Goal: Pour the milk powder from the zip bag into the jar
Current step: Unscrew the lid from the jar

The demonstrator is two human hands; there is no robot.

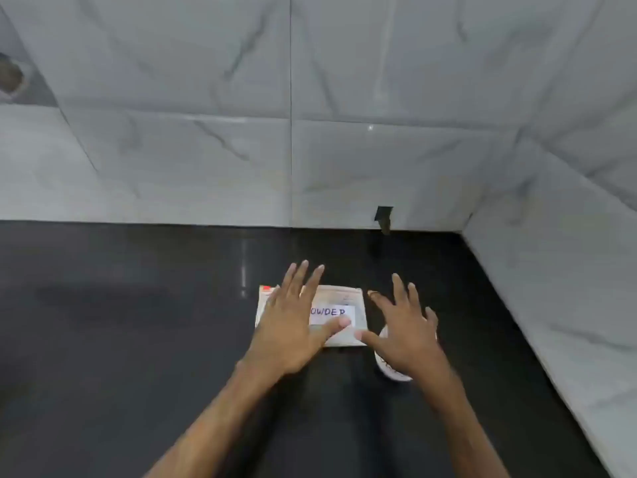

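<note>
**Both hands spread flat over the bag and the jar**

Head view: a dark, glossy countertop [138, 339] runs back to a wall of grey-veined marble tiles [379, 98], and a second tiled face [551, 288] closes the corner on the right. At the foot of the back wall there is a small dark notch [383, 215].

The zip bag [344, 296] lies flat on the counter, near the middle of the view. Its white label [331, 312] faces up, with the handwritten letters "OWDER" showing. A red mark sits at its far left corner.

The left hand [293, 326] is over the left half of the bag, with fingers straight and fanned toward the wall. Its thumb reaches across the lower edge of the label. It grips nothing, and I cannot tell whether the palm presses on the bag or floats just above it.

The right hand [403, 336] is also spread wide, fingers apart and holding nothing. It covers most of the jar [391, 373], which stands just beside the bag's right edge. Only the jar's pale rim and its near side show, and contact with the hand cannot be judged.
</note>
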